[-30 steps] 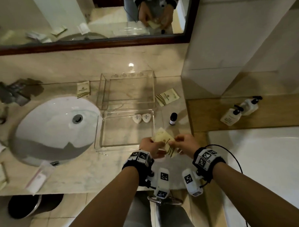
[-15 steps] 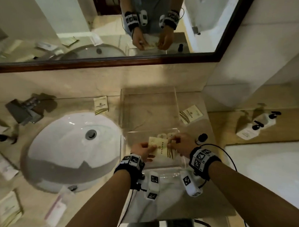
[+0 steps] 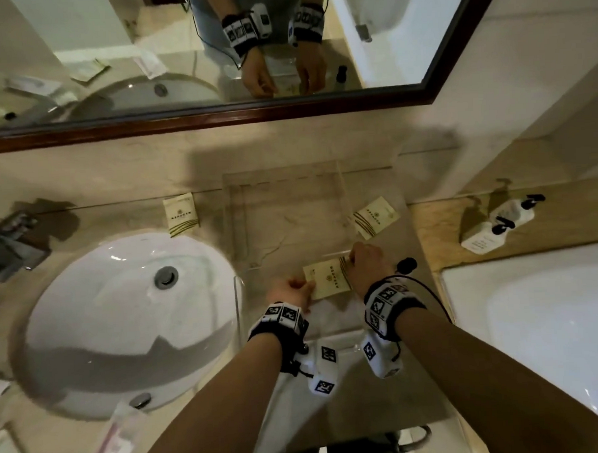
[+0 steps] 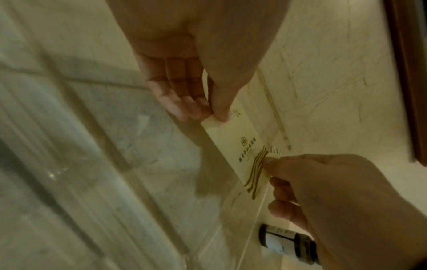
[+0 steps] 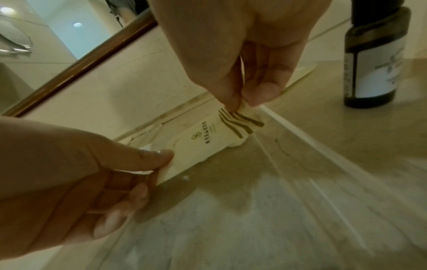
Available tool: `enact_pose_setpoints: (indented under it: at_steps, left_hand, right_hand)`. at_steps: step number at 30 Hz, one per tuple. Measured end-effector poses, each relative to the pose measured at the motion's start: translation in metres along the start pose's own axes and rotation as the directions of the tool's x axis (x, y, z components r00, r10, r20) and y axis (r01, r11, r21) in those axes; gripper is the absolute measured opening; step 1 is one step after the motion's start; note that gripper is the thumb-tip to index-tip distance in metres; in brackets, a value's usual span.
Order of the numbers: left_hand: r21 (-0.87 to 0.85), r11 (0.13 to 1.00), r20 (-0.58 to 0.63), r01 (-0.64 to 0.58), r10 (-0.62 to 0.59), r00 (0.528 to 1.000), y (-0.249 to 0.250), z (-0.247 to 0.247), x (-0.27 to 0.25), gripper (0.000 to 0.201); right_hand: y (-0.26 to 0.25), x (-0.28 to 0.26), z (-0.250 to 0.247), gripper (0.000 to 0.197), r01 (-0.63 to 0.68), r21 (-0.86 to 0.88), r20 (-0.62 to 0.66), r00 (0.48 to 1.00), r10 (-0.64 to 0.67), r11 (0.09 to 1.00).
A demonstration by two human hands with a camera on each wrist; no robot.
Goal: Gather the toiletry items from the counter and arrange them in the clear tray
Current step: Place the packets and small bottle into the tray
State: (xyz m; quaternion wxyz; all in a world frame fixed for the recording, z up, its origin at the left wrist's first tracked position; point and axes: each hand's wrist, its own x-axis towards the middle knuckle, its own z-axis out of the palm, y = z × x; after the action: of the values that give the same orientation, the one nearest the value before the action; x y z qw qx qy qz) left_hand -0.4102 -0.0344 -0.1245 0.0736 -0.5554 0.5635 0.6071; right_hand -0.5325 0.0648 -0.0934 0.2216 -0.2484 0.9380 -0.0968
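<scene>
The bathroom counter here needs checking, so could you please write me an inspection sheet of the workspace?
Surface: marble counter with a white sink set in.
Job's things: clear tray; cream packet held over it; two matching packets and a dark bottle outside the tray on the counter.
Clutter: clear wrapped item at the sink's near edge.
Hands: left hand pinches one end of the cream packet, right hand pinches the striped end.
Cables: black wire by the right wristband.
Surroundings: mirror, bathtub, two pump bottles on the ledge.
</scene>
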Motion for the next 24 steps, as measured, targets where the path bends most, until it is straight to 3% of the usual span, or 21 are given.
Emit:
enact_pose_setpoints:
  at_steps: [9, 16, 21, 24]
  left_hand:
    - [0.022, 0.999, -0.069, -0.04, 0.042, 0.997, 0.007, 0.007, 0.001, 0.03]
    - [0.073, 0.997, -0.238, -0.037, 0.054, 0.97, 0.007, -0.002, -0.012, 0.04]
    - [0.202, 0.953, -0.118, -0.226, 0.253, 0.96, 0.017, 0.013, -0.025, 0.026]
    - [0.254, 0.919, -0.008, -0.302, 0.314, 0.949, 0.025, 0.037, -0.027, 0.021]
  right_hand:
    - [0.004, 0.003, 0.001, 0.032, -0.016, 0.048, -0.037, 0.999, 0.018, 0.999]
    - [0.023, -0.03, -0.019, 0.011, 0.088, 0.235, -0.079, 0.994, -0.071, 0.968]
    - [0.083, -0.06, -0.025, 0.016, 0.052, 0.17, -0.066, 0.997, -0.041, 0.984]
    - [0.11, -0.06, -0.022, 0.022, -0.061, 0.245, -0.12, 0.988, 0.093, 0.968]
